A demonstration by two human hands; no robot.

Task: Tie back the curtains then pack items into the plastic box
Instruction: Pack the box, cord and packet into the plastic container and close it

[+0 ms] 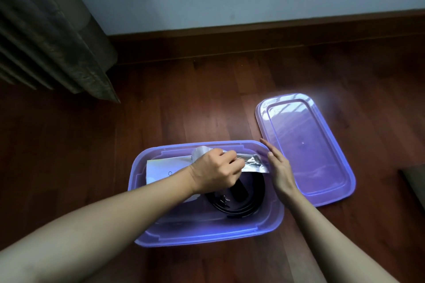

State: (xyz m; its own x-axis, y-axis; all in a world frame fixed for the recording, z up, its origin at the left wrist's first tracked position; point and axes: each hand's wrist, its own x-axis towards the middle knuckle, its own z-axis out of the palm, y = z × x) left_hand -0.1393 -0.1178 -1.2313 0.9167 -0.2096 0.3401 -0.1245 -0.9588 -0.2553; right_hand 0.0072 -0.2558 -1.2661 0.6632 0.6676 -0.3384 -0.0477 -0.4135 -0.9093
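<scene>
packing is judged partly done — a silver packet (253, 164) is gripped by the left hand (216, 172) over the plastic box (207, 234), the flat right hand (279, 167) is held at the box rim — the lid (305, 151) is left off beside the box.

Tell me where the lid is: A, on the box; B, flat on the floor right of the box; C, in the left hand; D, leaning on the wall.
B: the lid lies flat on the floor, right of the open box.

I see the purple box (207, 236) open on the floor (184, 110), white packet (165, 167) inside, silver pouch (253, 163) at its far edge, lid (305, 149) lying alongside.
</scene>
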